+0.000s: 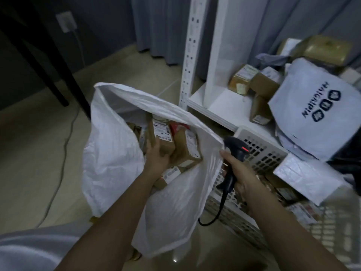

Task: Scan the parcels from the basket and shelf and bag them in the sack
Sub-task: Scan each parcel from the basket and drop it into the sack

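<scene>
Reaching into the sack (109,153), your left hand (156,155) grips a box (162,137) to seat it; right hand (241,177) clutches the scanner (233,153), pinning the rim open.

Both forearms bare, no watch or rings that I can spot; pale white sleeve (29,249) lower left of frame.

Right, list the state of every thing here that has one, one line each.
sack: mouth open, parcels inside
left hand: inside the sack, fingers gripping a brown box
right hand: fingers curled round the scanner, also holding the sack's rim
scanner: red light on, corded
basket: parcels left in it
shelf: boxes and a white printed bag left on it
</scene>
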